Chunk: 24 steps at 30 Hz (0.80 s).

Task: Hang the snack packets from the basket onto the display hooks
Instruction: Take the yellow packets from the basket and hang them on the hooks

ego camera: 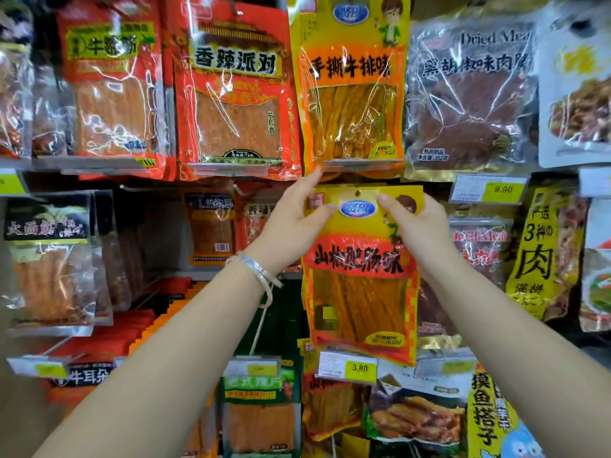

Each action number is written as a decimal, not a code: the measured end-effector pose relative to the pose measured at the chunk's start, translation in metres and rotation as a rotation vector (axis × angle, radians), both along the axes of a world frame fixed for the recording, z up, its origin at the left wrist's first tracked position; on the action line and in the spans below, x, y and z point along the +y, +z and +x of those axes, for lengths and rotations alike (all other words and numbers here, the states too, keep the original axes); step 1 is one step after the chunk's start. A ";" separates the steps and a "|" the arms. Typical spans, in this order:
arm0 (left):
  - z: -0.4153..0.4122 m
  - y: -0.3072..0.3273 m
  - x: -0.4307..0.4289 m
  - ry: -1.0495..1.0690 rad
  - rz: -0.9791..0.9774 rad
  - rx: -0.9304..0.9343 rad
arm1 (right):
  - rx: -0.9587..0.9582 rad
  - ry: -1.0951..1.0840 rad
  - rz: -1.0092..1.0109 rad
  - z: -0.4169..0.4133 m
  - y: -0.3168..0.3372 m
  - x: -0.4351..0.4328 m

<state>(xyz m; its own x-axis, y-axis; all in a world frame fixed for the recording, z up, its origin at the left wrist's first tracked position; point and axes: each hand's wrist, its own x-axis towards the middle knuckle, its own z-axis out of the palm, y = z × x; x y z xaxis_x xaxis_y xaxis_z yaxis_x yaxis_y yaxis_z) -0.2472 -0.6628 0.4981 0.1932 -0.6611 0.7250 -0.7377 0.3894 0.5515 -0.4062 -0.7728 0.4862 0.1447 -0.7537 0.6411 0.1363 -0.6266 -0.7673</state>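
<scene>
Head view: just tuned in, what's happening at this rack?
A person's left hand and right hand pinch the top corners of a yellow-and-orange snack packet, holding it upright just under a similar yellow packet on the row above. Its hang hole is at top centre; whether it is hooked yet cannot be told.

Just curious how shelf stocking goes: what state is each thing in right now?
Yellow packet: upright, held by its top corners.
Left hand: pinching its top left corner.
Right hand: pinching its top right corner.
Orange packet above: hanging on the display.
</scene>
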 end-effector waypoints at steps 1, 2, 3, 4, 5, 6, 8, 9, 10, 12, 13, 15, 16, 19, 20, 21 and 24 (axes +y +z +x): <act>-0.002 0.001 -0.002 0.002 0.003 -0.013 | 0.007 -0.005 -0.001 0.003 0.002 -0.003; -0.004 0.001 -0.004 -0.005 0.000 -0.008 | 0.014 -0.011 0.001 0.006 0.005 -0.004; -0.005 0.000 -0.005 -0.015 -0.006 0.010 | 0.021 -0.021 0.003 0.009 0.007 -0.007; -0.005 0.000 -0.006 -0.029 -0.011 0.032 | 0.028 -0.032 0.007 0.011 0.009 -0.010; -0.006 -0.001 -0.006 -0.046 -0.010 0.047 | 0.037 -0.043 0.013 0.014 0.011 -0.014; -0.006 -0.002 -0.005 -0.058 -0.010 0.053 | 0.045 -0.051 0.022 0.016 0.012 -0.016; -0.004 -0.003 -0.006 -0.069 -0.017 0.045 | 0.065 -0.054 0.032 0.021 0.012 -0.021; -0.004 -0.004 -0.006 -0.077 -0.022 0.042 | 0.073 -0.051 0.038 0.023 0.011 -0.024; -0.003 -0.004 -0.006 -0.091 -0.025 0.047 | 0.073 -0.044 0.050 0.025 0.010 -0.027; 0.000 -0.009 -0.008 -0.117 -0.029 0.066 | 0.075 -0.054 0.055 0.027 0.006 -0.031; 0.002 -0.014 -0.010 -0.108 -0.029 0.062 | 0.079 -0.070 0.032 0.027 0.003 -0.032; 0.008 -0.028 -0.014 -0.077 -0.011 0.033 | 0.082 -0.121 -0.038 0.024 -0.004 -0.030; 0.012 -0.038 -0.016 -0.061 0.007 0.011 | 0.097 -0.161 -0.090 0.021 -0.010 -0.027; 0.027 -0.069 -0.023 0.079 0.049 -0.149 | 0.185 -0.433 -0.467 0.011 -0.035 -0.014; 0.032 -0.080 -0.025 0.131 0.070 -0.229 | 0.236 -0.525 -0.596 0.008 -0.045 -0.009; 0.036 -0.090 -0.026 0.183 0.108 -0.326 | 0.306 -0.585 -0.697 0.006 -0.055 -0.005; 0.046 -0.116 -0.034 0.311 0.229 -0.615 | 0.611 -0.627 -0.914 0.008 -0.089 0.000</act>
